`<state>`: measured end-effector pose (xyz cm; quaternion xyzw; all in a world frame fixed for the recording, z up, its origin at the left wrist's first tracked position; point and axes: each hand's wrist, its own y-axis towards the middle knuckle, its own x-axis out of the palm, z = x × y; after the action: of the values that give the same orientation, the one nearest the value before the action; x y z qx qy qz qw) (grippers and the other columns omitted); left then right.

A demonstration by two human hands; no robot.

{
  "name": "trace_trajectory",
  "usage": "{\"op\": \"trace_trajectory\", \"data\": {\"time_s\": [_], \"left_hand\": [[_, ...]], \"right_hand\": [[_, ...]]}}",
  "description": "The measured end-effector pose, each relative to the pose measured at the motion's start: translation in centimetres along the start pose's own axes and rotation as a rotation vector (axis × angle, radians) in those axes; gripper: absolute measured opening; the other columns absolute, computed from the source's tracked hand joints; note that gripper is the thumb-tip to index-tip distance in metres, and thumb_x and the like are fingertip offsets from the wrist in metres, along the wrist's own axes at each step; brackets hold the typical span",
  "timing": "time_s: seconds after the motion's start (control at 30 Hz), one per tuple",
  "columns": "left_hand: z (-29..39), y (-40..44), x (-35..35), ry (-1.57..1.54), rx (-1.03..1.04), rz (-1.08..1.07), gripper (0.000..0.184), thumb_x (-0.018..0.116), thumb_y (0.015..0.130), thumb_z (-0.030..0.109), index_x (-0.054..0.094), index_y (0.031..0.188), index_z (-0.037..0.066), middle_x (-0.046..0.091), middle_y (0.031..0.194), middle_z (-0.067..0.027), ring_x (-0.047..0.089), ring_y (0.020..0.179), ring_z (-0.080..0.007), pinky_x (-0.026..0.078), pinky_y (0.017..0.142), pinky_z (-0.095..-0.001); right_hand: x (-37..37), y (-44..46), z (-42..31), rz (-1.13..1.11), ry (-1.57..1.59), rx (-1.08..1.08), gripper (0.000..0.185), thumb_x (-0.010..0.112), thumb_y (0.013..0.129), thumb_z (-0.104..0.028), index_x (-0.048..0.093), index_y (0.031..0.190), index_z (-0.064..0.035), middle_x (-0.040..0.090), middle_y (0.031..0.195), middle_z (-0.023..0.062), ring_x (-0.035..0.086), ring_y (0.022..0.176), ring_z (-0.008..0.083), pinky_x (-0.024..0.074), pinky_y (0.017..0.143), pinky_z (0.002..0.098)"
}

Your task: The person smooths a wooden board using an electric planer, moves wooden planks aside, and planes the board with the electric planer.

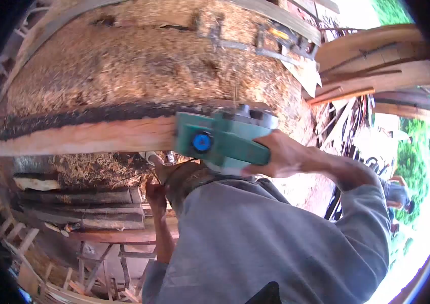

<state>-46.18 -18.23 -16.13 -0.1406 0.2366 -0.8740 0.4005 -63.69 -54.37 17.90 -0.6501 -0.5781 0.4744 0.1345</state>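
Note:
A green electric planer (220, 139) with a round blue cap rests on the right part of a long wooden plank (93, 137). The plank's planed face is pale, and dark bark runs along its far edge. My right hand (278, 154) is wrapped round the planer's rear handle. Lower and to the left, my left hand (156, 196) is beside my leg, with its fingers curled. What it holds, if anything, is too small to make out.
Wood shavings (123, 66) cover the ground beyond the plank. Stacked rough boards (93, 207) lie at the lower left, above wooden trestles. Large curved slabs (377, 55) stand at the upper right. Another person (396, 194) is in the background at the right.

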Motion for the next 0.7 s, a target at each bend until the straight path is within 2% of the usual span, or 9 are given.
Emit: {"op": "trace_trajectory", "data": {"time_s": [0.07,0.1,0.13,0.2,0.23,0.3,0.5,0.63,0.7], "left_hand": [[1.9,0.2,4.6,0.343,0.02,-0.198,0.071,0.077,0.079,0.003,0.046,0.143,0.006,0.065,0.095,-0.003,0.063,0.09,-0.0143,0.053,0.082,-0.0323],[2.4,0.1,6.0,0.503,0.025,-0.29,0.07,0.075,0.08,0.004,0.046,0.143,0.008,0.065,0.097,-0.0054,0.064,0.09,-0.0169,0.053,0.082,-0.0334],[2.9,-0.1,7.5,0.662,0.026,-0.379,0.069,0.073,0.08,0.004,0.045,0.143,0.01,0.065,0.098,-0.0077,0.065,0.09,-0.0196,0.053,0.081,-0.0345],[2.7,-0.5,10.5,0.726,-0.019,-0.448,0.069,0.071,0.081,0.004,0.045,0.144,0.013,0.064,0.096,-0.0092,0.065,0.088,-0.0221,0.052,0.081,-0.0363],[2.8,-0.8,11.5,0.772,-0.054,-0.533,0.07,0.07,0.081,0.003,0.045,0.145,0.015,0.063,0.094,-0.0106,0.065,0.086,-0.0246,0.052,0.081,-0.0381],[3.4,-1.2,12.9,0.783,-0.059,-0.547,0.07,0.068,0.08,0.003,0.044,0.145,0.016,0.063,0.092,-0.011,0.064,0.085,-0.0254,0.052,0.081,-0.0388],[-0.7,-1.6,10.5,0.753,-0.028,-0.513,0.07,0.07,0.08,0.004,0.044,0.144,0.013,0.062,0.086,-0.0108,0.063,0.082,-0.0241,0.051,0.081,-0.038],[2.2,-2.1,11.2,0.827,-0.082,-0.439,0.067,0.074,0.079,0.008,0.047,0.141,0.007,0.061,0.081,-0.0098,0.063,0.078,-0.0227,0.051,0.078,-0.0369],[0.9,-2.2,10.7,0.81,-0.033,-0.403,0.067,0.075,0.08,0.009,0.048,0.141,0.007,0.061,0.08,-0.0091,0.063,0.077,-0.022,0.051,0.076,-0.0365]], "right_hand": [[-0.5,-4.0,6.2,0.0,0.072,0.034,0.043,0.082,0.078,-0.041,0.068,0.085,-0.0007,0.067,0.066,0.0135,0.067,0.059,0.026,0.0523,0.058,0.0408],[-1.3,-5.8,8.2,-0.027,0.004,0.049,0.04,0.08,0.08,-0.038,0.069,0.09,-0.0005,0.068,0.071,0.0157,0.068,0.064,0.0297,0.0541,0.064,0.0429],[-1.4,-7.1,11.5,-0.061,0.001,0.101,0.04,0.08,0.08,-0.04,0.068,0.087,-0.0022,0.068,0.07,0.0142,0.068,0.063,0.0277,0.054,0.063,0.0421],[-1.4,-9.8,16.5,0.041,-0.012,-0.029,0.041,0.083,0.079,-0.04,0.067,0.083,-0.0024,0.067,0.066,0.0115,0.066,0.057,0.025,0.0524,0.056,0.0394],[-1.7,-10.8,18.1,0.038,0.0,0.004,0.039,0.086,0.076,-0.036,0.067,0.081,-0.0023,0.067,0.065,0.0111,0.065,0.054,0.0245,0.0508,0.053,0.039],[-1.7,-11.5,20.0,0.12,0.028,-0.121,0.037,0.088,0.073,-0.03,0.063,0.074,-0.0035,0.061,0.058,0.0091,0.061,0.049,0.0233,0.0466,0.049,0.0366],[-2.6,-9.7,18.7,0.056,0.03,-0.205,0.037,0.087,0.073,-0.031,0.065,0.077,-0.0027,0.064,0.062,0.0116,0.065,0.054,0.0283,0.0497,0.052,0.0395],[-2.9,-7.1,15.7,-0.009,-0.005,-0.227,0.037,0.086,0.074,-0.033,0.064,0.077,-0.0026,0.064,0.062,0.0115,0.066,0.055,0.0285,0.0509,0.052,0.0401],[-2.9,-6.0,14.3,-0.035,-0.074,-0.287,0.037,0.084,0.076,-0.035,0.065,0.077,-0.0028,0.065,0.063,0.0118,0.067,0.057,0.0292,0.0523,0.054,0.0408]]}}
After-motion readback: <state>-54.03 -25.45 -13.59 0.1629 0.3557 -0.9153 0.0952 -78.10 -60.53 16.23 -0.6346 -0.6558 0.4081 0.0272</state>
